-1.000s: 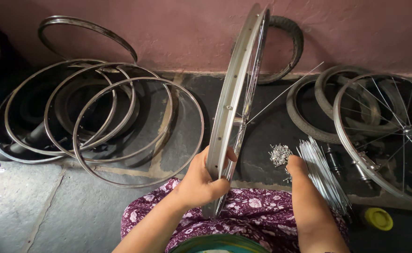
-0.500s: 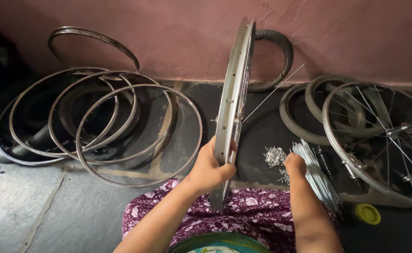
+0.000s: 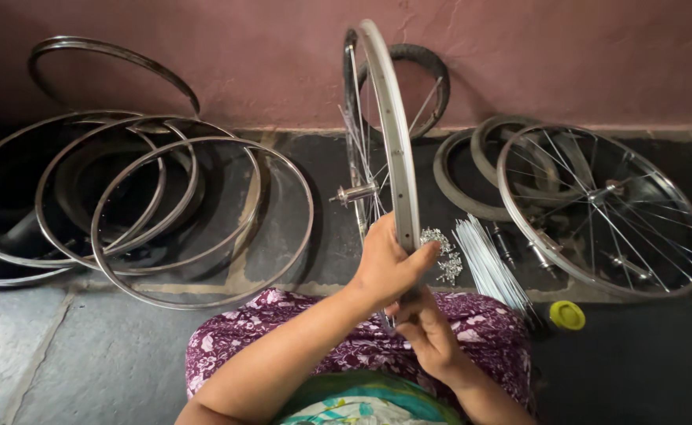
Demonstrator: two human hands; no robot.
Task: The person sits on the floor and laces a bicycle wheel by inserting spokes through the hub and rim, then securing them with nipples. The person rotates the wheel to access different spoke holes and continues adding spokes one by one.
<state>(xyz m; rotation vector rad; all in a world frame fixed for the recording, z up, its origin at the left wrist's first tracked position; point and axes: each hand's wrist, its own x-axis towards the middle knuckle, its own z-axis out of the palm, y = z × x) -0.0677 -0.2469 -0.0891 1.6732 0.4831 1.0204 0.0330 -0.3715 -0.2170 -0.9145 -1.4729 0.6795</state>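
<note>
We hold a bicycle wheel [image 3: 389, 126] upright over our lap, its far edge toward the pink wall [image 3: 566, 55]. Our left hand [image 3: 389, 264] is clamped on the near part of its rim. Our right hand [image 3: 429, 330] is just below it, fingers curled near the rim; we cannot tell what it grips. Loose spokes [image 3: 488, 264] lie on the floor at right, bare rims [image 3: 165, 212] at left.
</note>
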